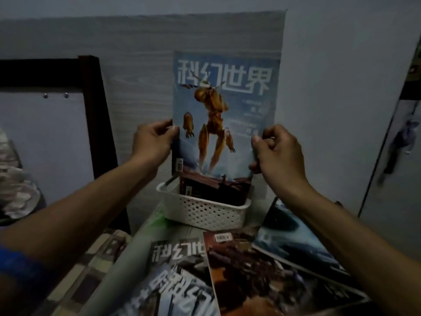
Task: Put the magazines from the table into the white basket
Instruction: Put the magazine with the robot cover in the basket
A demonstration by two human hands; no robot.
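Fingers of both hands pinch a blue magazine by its side edges, left hand and right hand level with each other. It stands upright, long axis vertical, its lower edge directly above the white basket, which already holds a dark magazine. Open room lies in front of that one. Three more magazines lie on the table below.
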